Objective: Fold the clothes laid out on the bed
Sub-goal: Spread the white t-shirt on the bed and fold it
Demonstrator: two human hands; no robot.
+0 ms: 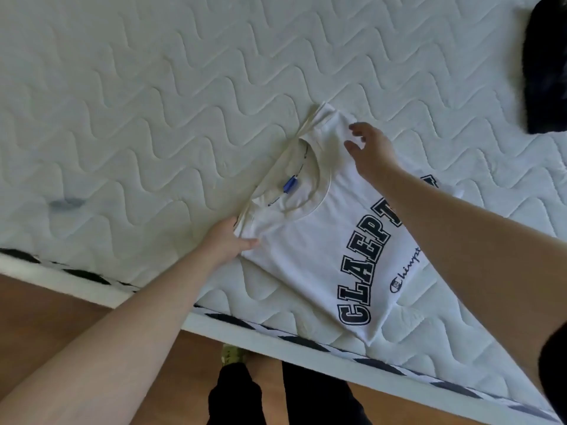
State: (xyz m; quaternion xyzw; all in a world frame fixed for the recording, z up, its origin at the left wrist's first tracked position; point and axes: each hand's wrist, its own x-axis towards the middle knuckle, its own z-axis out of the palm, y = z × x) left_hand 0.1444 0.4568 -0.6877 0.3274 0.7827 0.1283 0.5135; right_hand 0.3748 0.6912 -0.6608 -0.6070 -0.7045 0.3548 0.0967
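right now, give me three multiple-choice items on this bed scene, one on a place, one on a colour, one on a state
1. Where is the dark garment?
A. far right of the mattress
B. on the floor
C. under the T-shirt

2. What colour is the T-shirt?
A. red
B. white with dark lettering
C. plain black

3. What is the left hand doing?
A. hanging idle
B. gripping the shirt's shoulder edge
C. holding a hanger

Answers: 1 A, it lies at the upper right edge; 2 B, block letters on white cloth; 3 B, thumb on the cloth at the shoulder, while the right hand hovers open.
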